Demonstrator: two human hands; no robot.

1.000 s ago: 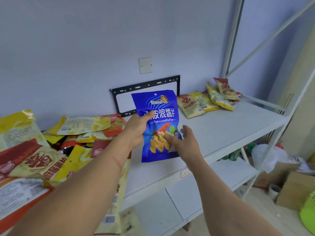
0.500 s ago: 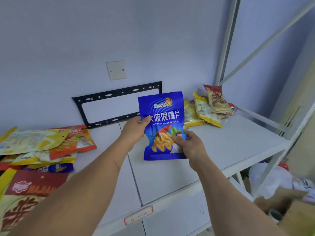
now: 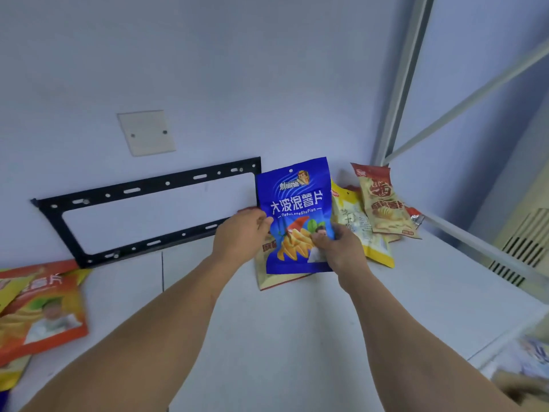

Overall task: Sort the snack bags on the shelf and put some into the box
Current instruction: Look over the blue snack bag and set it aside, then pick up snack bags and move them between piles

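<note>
Blue chip bag (image 3: 297,215) held upright at centre frame above the shelf (image 3: 297,337), long axis vertical, print facing the camera; left hand (image 3: 240,233) and right hand (image 3: 341,248) pinch its side edges. Smooth foil could slip onto what seems another bag (image 3: 267,278) beneath

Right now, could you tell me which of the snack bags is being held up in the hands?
The blue bag, held upright by the left hand and right hand; every other bag, yellow, tan or orange, lies on the shelf.
</note>
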